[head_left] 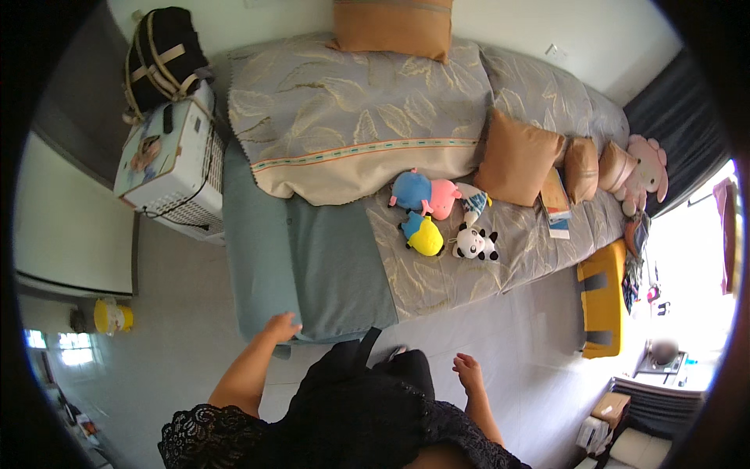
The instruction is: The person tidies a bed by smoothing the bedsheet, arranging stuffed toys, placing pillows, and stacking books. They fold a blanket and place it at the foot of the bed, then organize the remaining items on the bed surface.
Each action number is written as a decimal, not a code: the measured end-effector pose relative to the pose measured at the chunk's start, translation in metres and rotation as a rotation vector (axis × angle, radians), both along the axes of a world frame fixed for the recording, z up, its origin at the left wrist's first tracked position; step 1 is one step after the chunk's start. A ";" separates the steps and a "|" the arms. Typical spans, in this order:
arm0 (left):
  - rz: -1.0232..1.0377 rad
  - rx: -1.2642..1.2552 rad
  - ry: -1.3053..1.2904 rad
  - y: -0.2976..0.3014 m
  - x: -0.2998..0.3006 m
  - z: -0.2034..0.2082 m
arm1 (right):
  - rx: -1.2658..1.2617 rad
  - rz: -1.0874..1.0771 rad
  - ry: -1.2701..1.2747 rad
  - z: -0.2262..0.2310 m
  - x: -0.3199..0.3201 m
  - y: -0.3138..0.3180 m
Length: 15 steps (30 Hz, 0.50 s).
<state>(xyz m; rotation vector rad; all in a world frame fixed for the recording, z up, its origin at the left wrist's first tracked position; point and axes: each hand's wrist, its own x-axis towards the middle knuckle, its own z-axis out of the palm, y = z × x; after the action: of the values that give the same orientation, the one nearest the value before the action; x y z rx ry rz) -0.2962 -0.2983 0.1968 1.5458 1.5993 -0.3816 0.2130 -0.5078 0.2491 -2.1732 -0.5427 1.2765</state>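
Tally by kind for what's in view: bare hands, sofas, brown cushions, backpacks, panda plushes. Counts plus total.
Bare hands: 2
Sofa: 1
Brown cushions: 4
Backpack: 1
Panda plush: 1
Total: 9

Black backpack (pixel 166 59) with pale straps sits at rear of white perforated-sided unit (pixel 183 152), small dark oblong (pixel 167 119) on unit top; yellow bucket (pixel 113 316) at left; yellow slotted item (pixel 600 309) near bright window (pixel 695 250), right; brown carton (pixel 611 408), lower right.
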 end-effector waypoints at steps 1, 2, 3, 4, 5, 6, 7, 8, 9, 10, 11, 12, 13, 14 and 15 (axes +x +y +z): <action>0.030 0.051 -0.051 0.019 0.011 0.005 | -0.062 0.116 -0.058 -0.002 0.001 0.007; 0.062 0.100 -0.101 0.036 0.025 0.011 | -0.053 0.196 -0.082 0.000 0.002 0.012; 0.099 0.150 -0.150 0.051 0.039 0.019 | -0.044 0.281 -0.105 0.001 0.003 0.018; 0.107 0.167 -0.174 0.067 0.054 0.027 | -0.035 0.369 -0.127 0.003 0.005 0.026; 0.120 0.185 -0.193 0.081 0.067 0.034 | -0.038 0.438 -0.153 0.018 0.007 0.047; 0.131 0.205 -0.214 0.094 0.080 0.038 | -0.019 0.461 -0.163 0.017 0.018 0.067; 0.154 0.237 -0.242 0.103 0.091 0.035 | 0.000 0.488 -0.172 0.012 0.030 0.086; 0.162 0.223 -0.249 0.110 0.108 0.042 | 0.019 0.519 -0.182 0.011 0.047 0.109; 0.172 0.211 -0.251 0.114 0.127 0.057 | 0.044 0.550 -0.203 0.014 0.063 0.137; 0.185 0.200 -0.247 0.118 0.139 0.066 | 0.073 0.584 -0.218 0.015 0.076 0.166; 0.192 0.191 -0.252 0.113 0.139 0.059 | 0.069 0.583 -0.174 0.015 0.085 0.193; 0.201 0.178 -0.260 0.093 0.130 0.043 | 0.060 0.583 -0.133 0.012 0.087 0.210; 0.211 0.172 -0.287 0.074 0.125 0.027 | 0.089 0.564 -0.124 0.003 0.090 0.220; 0.155 0.085 -0.217 0.061 0.125 0.028 | 0.108 0.587 -0.133 0.000 0.097 0.240; 0.107 0.032 -0.142 0.072 0.150 0.030 | 0.164 0.617 -0.145 -0.005 0.125 0.291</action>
<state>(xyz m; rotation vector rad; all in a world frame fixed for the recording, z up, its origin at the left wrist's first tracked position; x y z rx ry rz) -0.1465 -0.2262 0.2268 1.4705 1.5758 -0.1848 0.3385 -0.2163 0.2439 -2.0370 -1.4066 1.3082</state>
